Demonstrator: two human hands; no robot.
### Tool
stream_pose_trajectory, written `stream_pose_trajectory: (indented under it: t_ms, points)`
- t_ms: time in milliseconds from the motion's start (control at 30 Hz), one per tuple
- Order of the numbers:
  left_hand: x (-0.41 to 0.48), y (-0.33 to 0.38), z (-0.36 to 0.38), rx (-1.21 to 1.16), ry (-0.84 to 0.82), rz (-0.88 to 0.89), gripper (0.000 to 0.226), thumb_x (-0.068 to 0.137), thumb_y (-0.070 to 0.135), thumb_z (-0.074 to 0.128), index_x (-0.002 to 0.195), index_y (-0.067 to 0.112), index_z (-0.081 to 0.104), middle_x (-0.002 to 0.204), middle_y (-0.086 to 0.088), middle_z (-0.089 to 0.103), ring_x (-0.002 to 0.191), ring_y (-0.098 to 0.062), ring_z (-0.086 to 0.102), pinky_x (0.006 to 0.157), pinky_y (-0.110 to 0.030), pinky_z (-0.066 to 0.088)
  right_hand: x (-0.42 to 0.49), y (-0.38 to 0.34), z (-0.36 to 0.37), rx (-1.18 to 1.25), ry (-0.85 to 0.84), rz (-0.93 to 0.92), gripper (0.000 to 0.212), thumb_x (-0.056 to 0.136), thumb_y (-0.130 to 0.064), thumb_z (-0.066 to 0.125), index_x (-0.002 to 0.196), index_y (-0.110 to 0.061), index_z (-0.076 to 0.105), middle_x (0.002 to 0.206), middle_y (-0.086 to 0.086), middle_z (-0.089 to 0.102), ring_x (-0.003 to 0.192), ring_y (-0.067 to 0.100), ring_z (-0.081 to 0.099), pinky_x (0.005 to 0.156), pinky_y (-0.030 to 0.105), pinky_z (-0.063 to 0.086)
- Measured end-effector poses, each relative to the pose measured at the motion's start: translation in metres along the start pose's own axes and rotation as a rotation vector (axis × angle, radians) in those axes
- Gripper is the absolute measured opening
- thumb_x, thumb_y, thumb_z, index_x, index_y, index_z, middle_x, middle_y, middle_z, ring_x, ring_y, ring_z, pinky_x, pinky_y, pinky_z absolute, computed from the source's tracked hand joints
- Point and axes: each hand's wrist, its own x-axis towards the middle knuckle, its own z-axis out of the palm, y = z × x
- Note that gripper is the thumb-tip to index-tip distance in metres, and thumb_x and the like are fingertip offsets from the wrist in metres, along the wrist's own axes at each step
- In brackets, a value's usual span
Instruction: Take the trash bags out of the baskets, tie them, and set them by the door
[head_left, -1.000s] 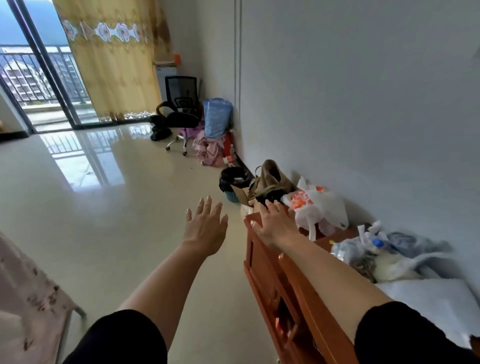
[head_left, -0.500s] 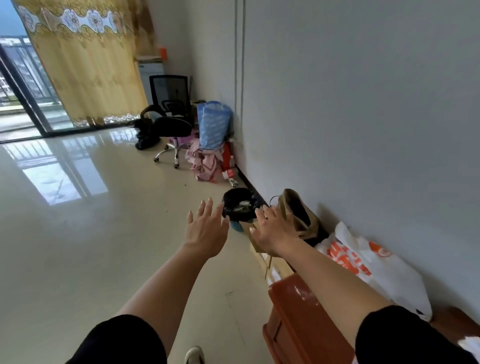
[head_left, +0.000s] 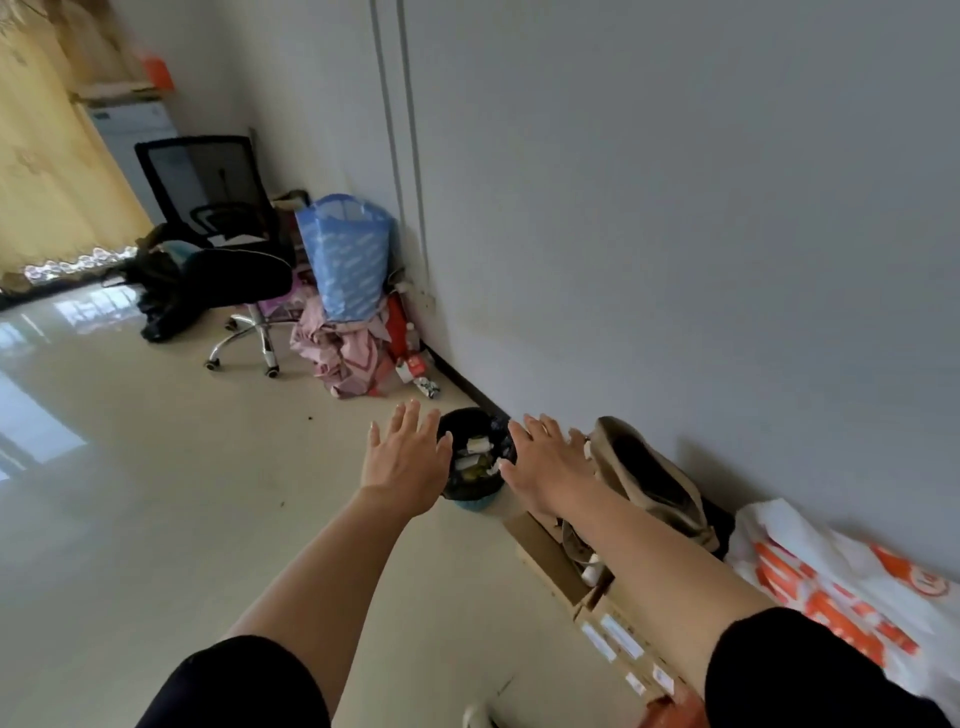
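Reaching forward and down with both arms nearly straight, I am holding my left hand (head_left: 405, 460) and my right hand (head_left: 548, 462) side by side, palms down and backs toward the camera. The fingers (head_left: 411, 418) of my left hand are lying straight and slightly spread, gripping nothing. Those of my right hand are fanning out the same way, also holding nothing. Black sleeves are covering my upper arms and my forearms are bare.

Between my two hands the basket (head_left: 475, 501) is standing upright on the floor (head_left: 156, 493), close to the wall (head_left: 675, 234). The black trash bag (head_left: 470, 420) is lining it, folded over the rim, with white scraps and other rubbish lying inside. From the head view my left hand is overlapping the basket's left rim and my right hand its right rim; I cannot tell whether either is touching the bag.

Just right of the basket a tan bag (head_left: 649, 483) is gaping open above a cardboard box (head_left: 545, 556), and a white and orange plastic bag (head_left: 831, 587) is lying nearer to me. Farther along the wall an office chair (head_left: 223, 234) is standing.
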Motion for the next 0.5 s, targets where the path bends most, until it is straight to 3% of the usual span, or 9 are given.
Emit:
stream_pose_trajectory:
  t_ms: [267,500]
  points:
    - [0.195,-0.059,0.022,0.014,0.005,0.184,0.053,0.102,0.037,0.023,0.151,0.018,0.016,0.161,-0.005,0.004,0.148,-0.02,-0.002,0.12,-0.044,0.004,0.178,-0.007,0.013,0.068,0.015,0.134,0.061,0.102,-0.043,0.025,0.154,-0.015,0.009,0.162,0.007,0.008,0.149,0.026,0.003,0.117,0.054,0.009]
    - [0.361,-0.098,0.042,0.069,-0.115,0.338,0.053,0.102,0.036,0.023,0.151,0.017,0.017,0.161,-0.008,0.005,0.148,-0.022,0.0,0.12,-0.045,0.006,0.32,-0.006,0.014,0.123,-0.051,0.31,0.062,0.102,-0.044,0.023,0.154,-0.016,0.007,0.162,0.006,0.006,0.149,0.026,0.002,0.117,0.052,0.009]
